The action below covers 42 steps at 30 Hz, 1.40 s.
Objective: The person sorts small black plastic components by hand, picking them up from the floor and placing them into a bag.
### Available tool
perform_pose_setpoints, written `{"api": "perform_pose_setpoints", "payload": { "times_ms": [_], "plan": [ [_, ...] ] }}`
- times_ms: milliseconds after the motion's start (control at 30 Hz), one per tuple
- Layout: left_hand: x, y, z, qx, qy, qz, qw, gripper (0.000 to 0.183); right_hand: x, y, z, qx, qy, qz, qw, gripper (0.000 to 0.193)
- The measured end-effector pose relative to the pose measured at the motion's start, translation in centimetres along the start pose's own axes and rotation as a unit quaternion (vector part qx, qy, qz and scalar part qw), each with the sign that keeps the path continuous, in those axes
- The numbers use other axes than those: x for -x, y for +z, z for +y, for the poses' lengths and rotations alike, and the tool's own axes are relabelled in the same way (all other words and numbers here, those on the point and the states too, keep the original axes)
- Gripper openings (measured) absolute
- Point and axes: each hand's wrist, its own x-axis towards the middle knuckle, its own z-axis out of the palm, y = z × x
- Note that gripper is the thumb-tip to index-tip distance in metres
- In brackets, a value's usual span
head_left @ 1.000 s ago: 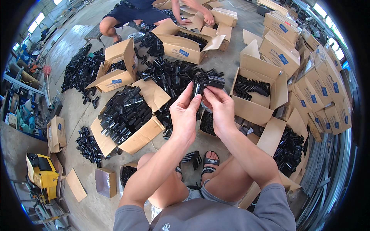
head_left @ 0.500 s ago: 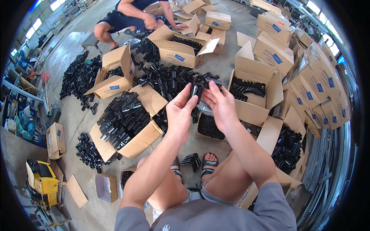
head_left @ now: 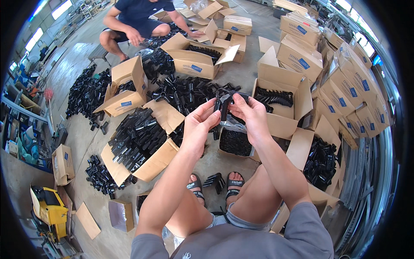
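Between my two hands, above the small box, I hold a black pipe fitting with tubular arms. My left hand pinches its left side between thumb and fingers. On the right, my right hand grips the other side, thumb on top; its fingers partly hide the part. Just beyond lies a heap of similar black fittings. Below my hands stands a small carton of small black parts. A large open carton full of black fittings is at my left.
Several black fittings lie between my sandalled feet. At right, an open carton holds rows of curved black pieces, with stacked cartons behind. A co-worker crouches at the far left. A yellow machine stands at lower left.
The fitting has turned in my hands, and my right thumb has shifted onto it. My hands have lowered slightly. The co-worker's upper body shows more, and the view has shifted a little.
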Motion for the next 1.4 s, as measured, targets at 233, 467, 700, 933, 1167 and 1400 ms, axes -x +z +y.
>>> {"api": "perform_pose_setpoints", "payload": {
  "times_ms": [233, 467, 700, 933, 1167, 1400],
  "plan": [
    [0.3, 0.6, -1.1, 0.015, -0.027, -0.022, 0.999, 0.050, 0.4, 0.5, 0.5, 0.057, -0.065, 0.064, 0.994, 0.037],
    [0.2, 0.9, -1.9, 0.065, 0.001, -0.004, 0.998, 0.041, 0.6, 1.1, 0.7, 0.024, -0.086, 0.029, 0.996, 0.042],
    [0.3, 0.8, -1.7, 0.170, -0.015, 0.010, 0.985, 0.031, 1.1, 1.5, 1.7, 0.110, -0.166, 0.011, 0.980, 0.025],
    [0.4, 1.3, -1.6, 0.156, 0.005, 0.027, 0.987, 0.038, 1.6, 2.6, 1.4, 0.225, -0.242, 0.069, 0.941, 0.017],
    [0.1, 1.2, -2.2, 0.107, 0.042, 0.043, 0.992, 0.050, 0.8, 2.2, 2.3, 0.270, -0.248, 0.088, 0.926, 0.027],
    [-0.4, 2.2, -3.2, -0.033, 0.070, -0.023, 0.997, 0.058, 0.3, 0.2, 0.9, -0.047, -0.021, -0.029, 0.998, 0.026]
  ]
}}
